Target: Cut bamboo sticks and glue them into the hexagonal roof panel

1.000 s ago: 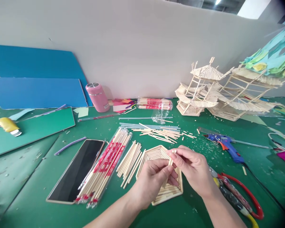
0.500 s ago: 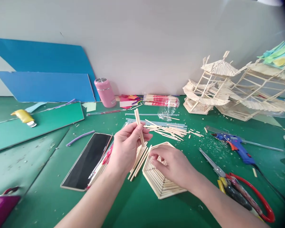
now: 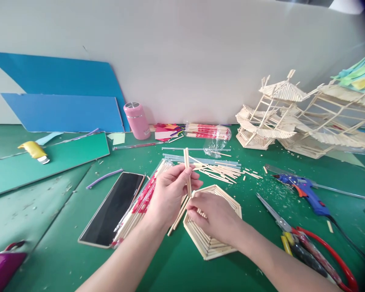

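Note:
My left hand (image 3: 173,192) is closed around a few thin wooden sticks (image 3: 186,160), which stand nearly upright between thumb and fingers. My right hand (image 3: 215,217) is by their lower ends, its fingers curled together; what they hold, if anything, is hidden. Under the right hand lies a polygonal panel of wooden sticks (image 3: 200,240) laid in nested rings, partly covered. More loose sticks (image 3: 177,223) lie on the table between the left wrist and the panel. A plastic pack of red-banded sticks (image 3: 142,194) rests beside the left forearm.
Left of the pack is a phone (image 3: 114,211). To the right lie scissors (image 3: 280,221) and a blue glue gun (image 3: 307,190) with its cord. Cut sticks (image 3: 222,170) are scattered behind the panel. Stick-built pavilions (image 3: 264,117) and a pink flask (image 3: 136,121) stand at the back.
My left hand with its sticks has moved slightly right and down, closer to my right hand. More of the red-banded pack now shows. The view has shifted a little.

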`<state>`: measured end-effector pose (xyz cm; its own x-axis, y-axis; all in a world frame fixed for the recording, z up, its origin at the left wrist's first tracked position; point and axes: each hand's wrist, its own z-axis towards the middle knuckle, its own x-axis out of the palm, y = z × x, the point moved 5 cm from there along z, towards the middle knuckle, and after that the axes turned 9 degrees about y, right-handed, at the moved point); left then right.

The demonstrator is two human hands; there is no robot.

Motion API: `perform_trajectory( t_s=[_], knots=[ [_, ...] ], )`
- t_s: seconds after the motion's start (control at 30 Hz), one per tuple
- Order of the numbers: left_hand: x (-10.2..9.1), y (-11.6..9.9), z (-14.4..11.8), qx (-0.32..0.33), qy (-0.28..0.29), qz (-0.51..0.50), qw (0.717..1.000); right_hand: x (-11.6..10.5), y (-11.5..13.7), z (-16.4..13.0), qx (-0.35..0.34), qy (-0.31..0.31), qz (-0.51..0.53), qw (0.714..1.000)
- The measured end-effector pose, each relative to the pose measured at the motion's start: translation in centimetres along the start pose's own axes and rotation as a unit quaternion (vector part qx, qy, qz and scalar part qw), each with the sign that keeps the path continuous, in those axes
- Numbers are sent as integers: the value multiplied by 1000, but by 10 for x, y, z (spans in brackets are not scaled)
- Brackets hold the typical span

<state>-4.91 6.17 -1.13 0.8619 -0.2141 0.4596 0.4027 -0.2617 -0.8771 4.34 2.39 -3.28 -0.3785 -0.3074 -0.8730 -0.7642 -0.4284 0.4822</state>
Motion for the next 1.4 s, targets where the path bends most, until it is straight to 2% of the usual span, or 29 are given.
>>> perform_trajectory(
  t_s=[0.07, 0.13, 0.23, 0.3, 0.47, 0.7, 0.83, 1.0, 1.17, 1.3, 1.4],
  knots=[
    [2, 2, -1, -10, 9, 4, 1000, -8, -10, -4, 17, -14, 19, 1000],
    [6, 6, -2, -20, 29, 10, 999, -22, -22, -9, 39, -66, 74, 994],
    [13, 14, -4, -45, 78, 27, 996, -49, -36, -18, 45, -196, 198, 959],
    [19, 20, -6, -67, 116, 43, 990, -61, -39, -23, 27, -237, 251, 938],
    [30, 30, -11, -83, 163, 56, 982, -69, -31, -25, 5, -227, 281, 932],
    [35, 33, -16, -76, 149, 96, 981, -70, -30, -26, 11, -248, 262, 933],
    [37, 31, -17, -74, 158, 76, 982, -69, -27, -28, 12, -243, 248, 938],
    [39, 24, -16, -33, 176, 66, 982, -66, -19, -32, 3, -232, 237, 943],
    [38, 25, -18, -24, 169, 87, 981, -65, -13, -36, -18, -237, 244, 940],
    [40, 29, -19, -35, 183, 111, 976, -64, -17, -44, 6, -223, 238, 945],
    [38, 33, -18, -58, 170, 109, 978, -63, -37, -69, 75, -227, 211, 948]
  ],
)
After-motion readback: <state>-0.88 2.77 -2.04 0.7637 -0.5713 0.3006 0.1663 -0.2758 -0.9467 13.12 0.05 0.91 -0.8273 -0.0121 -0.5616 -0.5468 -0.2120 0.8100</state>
